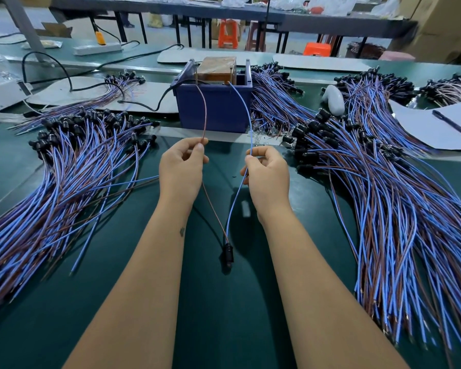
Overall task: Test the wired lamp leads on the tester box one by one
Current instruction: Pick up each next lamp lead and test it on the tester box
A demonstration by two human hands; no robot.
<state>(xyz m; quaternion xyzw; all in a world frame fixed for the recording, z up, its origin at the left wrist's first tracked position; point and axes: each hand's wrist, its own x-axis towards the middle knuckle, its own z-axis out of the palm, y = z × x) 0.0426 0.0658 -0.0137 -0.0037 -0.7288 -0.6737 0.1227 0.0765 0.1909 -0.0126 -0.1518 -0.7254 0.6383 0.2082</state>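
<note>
**Brown and blue wires held up to the tester box**

Blue plastic walled the tester box, our landmark. Just in front of it we held our hands apart: our left hand pinched the brown wire, our right hand pinched the blue wire. Both wires rose to the box's top edge. Below our hands they met at a black lamp socket, nearer us than the box. Heaps of leads lay left and right of the box on the green bench.
</note>
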